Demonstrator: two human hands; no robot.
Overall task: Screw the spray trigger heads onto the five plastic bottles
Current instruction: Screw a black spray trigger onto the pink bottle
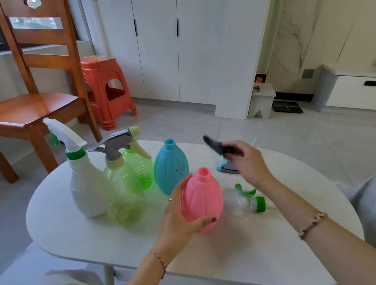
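My left hand (179,216) grips the pink bottle (202,201), upright on the white table (123,241) with its neck bare. Above and to its right, my right hand (245,159) holds a dark trigger head (216,145), blurred in the air. Behind the pink bottle stands a blue bottle (170,167) with no head. A white bottle (85,184) with a white and green head and a pale green bottle (124,196) with a grey head stand at the left. A ribbed green bottle (141,168) behind them has no head that I can see.
A clear trigger head with a green collar (249,199) lies on the table right of the pink bottle. A grey and teal trigger head (227,167) lies under my right hand. Beyond the table stand a wooden chair (26,107) and a red stool (106,90).
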